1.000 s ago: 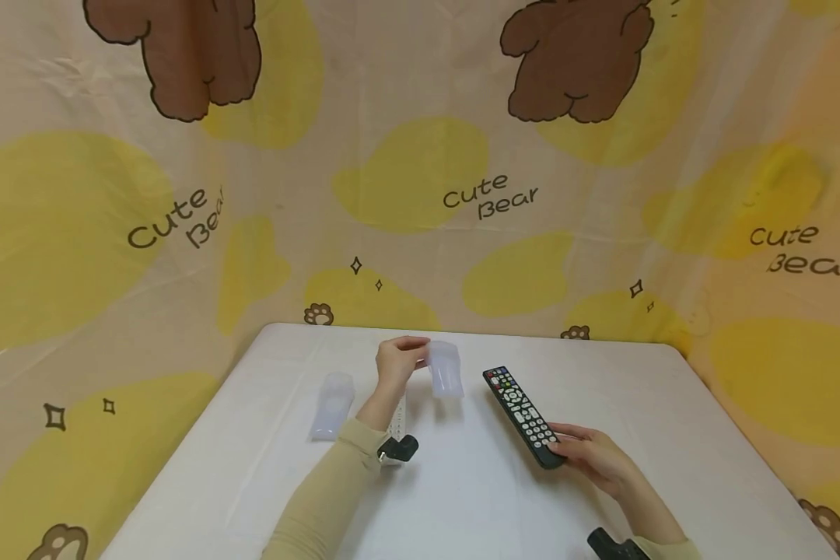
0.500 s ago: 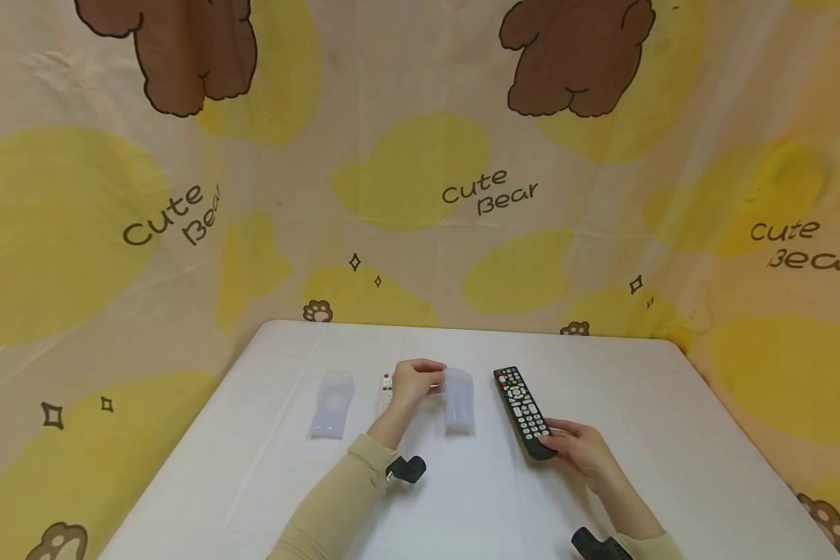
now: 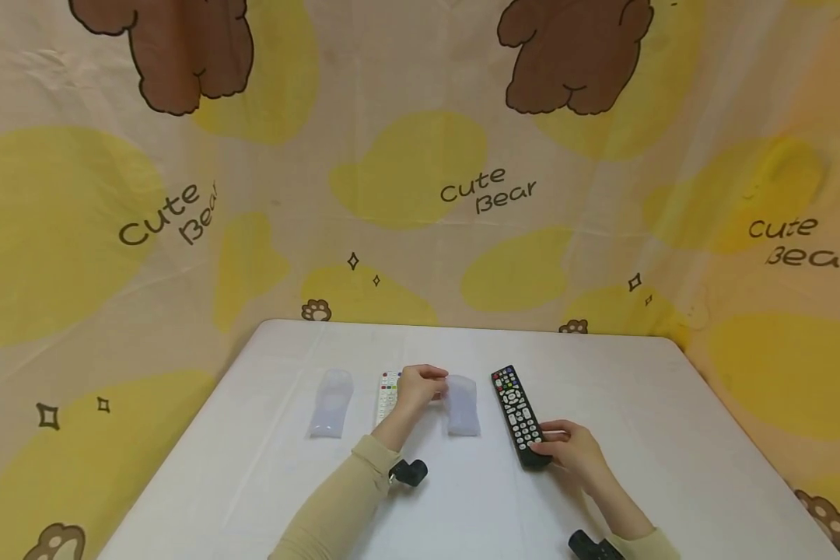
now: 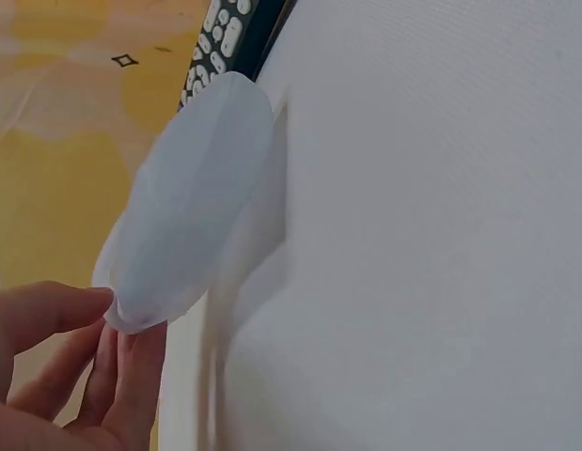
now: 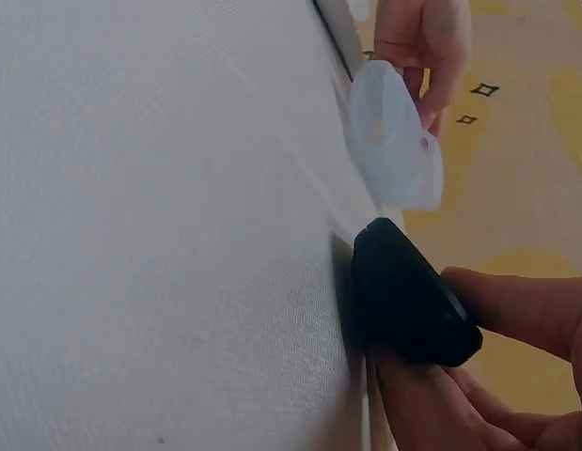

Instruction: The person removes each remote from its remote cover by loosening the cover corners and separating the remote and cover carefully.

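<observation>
My left hand [image 3: 418,393] pinches the edge of a translucent, milky remote control cover [image 3: 463,406] between thumb and fingers. In the left wrist view this limp sleeve [image 4: 192,197] leans away from the fingertips, just above the table. To its right, my right hand [image 3: 579,455] grips the lower end of a black remote control [image 3: 520,416], buttons up. The right wrist view shows the end of that remote [image 5: 408,305] between thumb and fingers, with the cover [image 5: 389,141] beyond it. Cover and black remote are apart.
A white remote control [image 3: 386,395] lies on the white table [image 3: 602,381], partly hidden behind my left hand. Farther left lies a second translucent cover [image 3: 332,404]. A patterned curtain [image 3: 406,171] hangs behind the table's back edge.
My left hand has carried the cover right and lower, towards the table, uncovering more of the white remote control. The right hand has shifted slightly left, and the black remote control points more straight ahead.
</observation>
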Tool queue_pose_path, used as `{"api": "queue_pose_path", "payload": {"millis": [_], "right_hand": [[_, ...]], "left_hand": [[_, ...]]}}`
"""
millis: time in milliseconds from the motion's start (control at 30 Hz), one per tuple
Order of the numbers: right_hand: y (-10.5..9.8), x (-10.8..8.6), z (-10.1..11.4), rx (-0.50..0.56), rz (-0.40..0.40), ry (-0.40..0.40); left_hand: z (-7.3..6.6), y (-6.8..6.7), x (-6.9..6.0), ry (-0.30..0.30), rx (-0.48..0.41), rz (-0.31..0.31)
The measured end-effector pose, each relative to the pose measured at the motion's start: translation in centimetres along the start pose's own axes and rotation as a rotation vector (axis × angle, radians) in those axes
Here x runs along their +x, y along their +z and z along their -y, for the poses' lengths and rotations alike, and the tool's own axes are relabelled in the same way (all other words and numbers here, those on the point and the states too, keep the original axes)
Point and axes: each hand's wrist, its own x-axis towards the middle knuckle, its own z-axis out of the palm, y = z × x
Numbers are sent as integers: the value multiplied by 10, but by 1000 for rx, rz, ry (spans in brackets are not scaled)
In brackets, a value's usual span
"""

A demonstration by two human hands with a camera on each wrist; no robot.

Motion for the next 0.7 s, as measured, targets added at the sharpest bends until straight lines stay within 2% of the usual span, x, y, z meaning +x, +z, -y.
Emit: {"api": "queue_pose_path", "payload": {"millis": [300,467,700], "right_hand": [[1,0,2,-131,35,16],[4,-1,2,-158,71,54],[5,1,1,-198,77,50]], "left_hand": [[0,0,-4,-4,99,-23],[-2,0,-6,-15,115,-18],[1,-1,-6,-63,102,-10]]}}
